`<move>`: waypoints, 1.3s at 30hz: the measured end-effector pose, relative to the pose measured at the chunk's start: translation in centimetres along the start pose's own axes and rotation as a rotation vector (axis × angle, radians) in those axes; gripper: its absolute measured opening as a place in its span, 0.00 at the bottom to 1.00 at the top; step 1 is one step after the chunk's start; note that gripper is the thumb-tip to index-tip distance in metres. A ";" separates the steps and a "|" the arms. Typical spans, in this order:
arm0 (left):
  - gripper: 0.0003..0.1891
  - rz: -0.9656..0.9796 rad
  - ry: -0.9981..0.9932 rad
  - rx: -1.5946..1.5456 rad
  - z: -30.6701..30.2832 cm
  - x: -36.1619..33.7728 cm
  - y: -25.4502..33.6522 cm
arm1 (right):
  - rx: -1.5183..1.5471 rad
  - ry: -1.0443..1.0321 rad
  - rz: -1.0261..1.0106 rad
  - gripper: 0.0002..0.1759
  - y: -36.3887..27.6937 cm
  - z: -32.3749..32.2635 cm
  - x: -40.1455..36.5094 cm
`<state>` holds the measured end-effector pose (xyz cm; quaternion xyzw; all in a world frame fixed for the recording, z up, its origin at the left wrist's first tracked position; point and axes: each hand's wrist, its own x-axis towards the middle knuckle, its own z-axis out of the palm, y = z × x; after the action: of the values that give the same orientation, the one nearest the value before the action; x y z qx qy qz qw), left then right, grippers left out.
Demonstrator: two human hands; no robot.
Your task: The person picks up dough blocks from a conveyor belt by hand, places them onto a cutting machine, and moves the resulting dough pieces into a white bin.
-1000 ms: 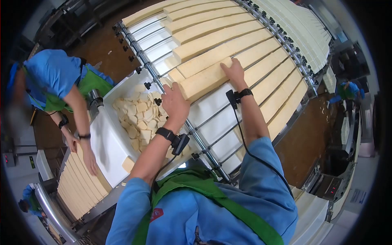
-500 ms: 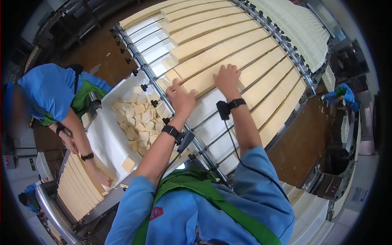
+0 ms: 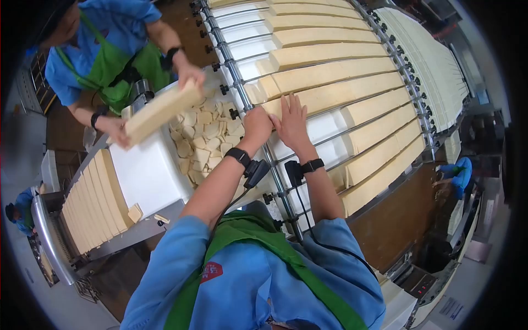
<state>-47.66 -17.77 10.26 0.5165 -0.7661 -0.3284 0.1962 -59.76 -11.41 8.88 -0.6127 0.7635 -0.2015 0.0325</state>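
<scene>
Several long, pale-yellow blocks (image 3: 335, 52) lie side by side between thin metal rods on a white surface. My left hand (image 3: 257, 125) is curled over the near end of one long pale block (image 3: 341, 94), at the metal rail (image 3: 234, 74); its fingertips are hidden. Right beside it, my right hand (image 3: 291, 125) rests on the same block with fingers stretched out, its thumb by my left hand. Both wrists wear black straps with small devices and cables.
Across the rail, a white bin (image 3: 157, 170) holds many flat pale slices (image 3: 206, 135). Beside it a co-worker (image 3: 110, 60) holds a pale block (image 3: 159, 113) in two hands. A row of blocks (image 3: 96, 203) lies at lower left. Black knobs line the rail.
The view has shifted. My left hand has closed over the block's end, and my right hand has moved along it towards my left. The co-worker has straightened and lifted a block.
</scene>
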 end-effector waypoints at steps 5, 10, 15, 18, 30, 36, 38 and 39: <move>0.11 0.088 0.082 -0.043 0.2 0.3 -1.3 | -0.055 -0.007 0.043 0.43 -1.1 0.0 -0.4; 0.07 -0.031 0.176 -0.122 -2.2 -0.8 -0.9 | -0.381 0.002 0.039 0.44 -1.9 0.8 -0.2; 0.28 0.157 0.450 -0.044 -9.2 -9.4 -4.7 | -0.475 -0.051 0.208 0.50 -4.9 1.6 1.4; 0.32 0.057 0.343 -0.076 -12.4 -14.9 -11.9 | -0.552 -0.051 0.295 0.52 -4.4 2.2 3.0; 0.32 -1.009 1.010 0.215 -22.0 -36.5 -32.1 | -0.521 0.198 0.171 0.40 -10.5 2.5 3.8; 0.38 -0.911 0.934 -0.086 -25.1 -35.2 -33.5 | 0.398 -0.224 -0.655 0.27 -38.3 15.7 3.5; 0.39 -0.879 0.858 -0.017 -25.8 -34.5 -32.5 | 0.487 -0.316 -0.827 0.27 -46.1 20.2 3.5; 0.40 -0.870 0.844 -0.033 -25.8 -34.2 -32.4 | 0.496 -0.309 -0.886 0.27 -49.0 22.2 3.8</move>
<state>3.63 -2.19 6.94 0.8649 -0.3353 -0.1573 0.3387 -8.88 -29.24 6.28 -0.8729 0.3474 -0.2780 0.2003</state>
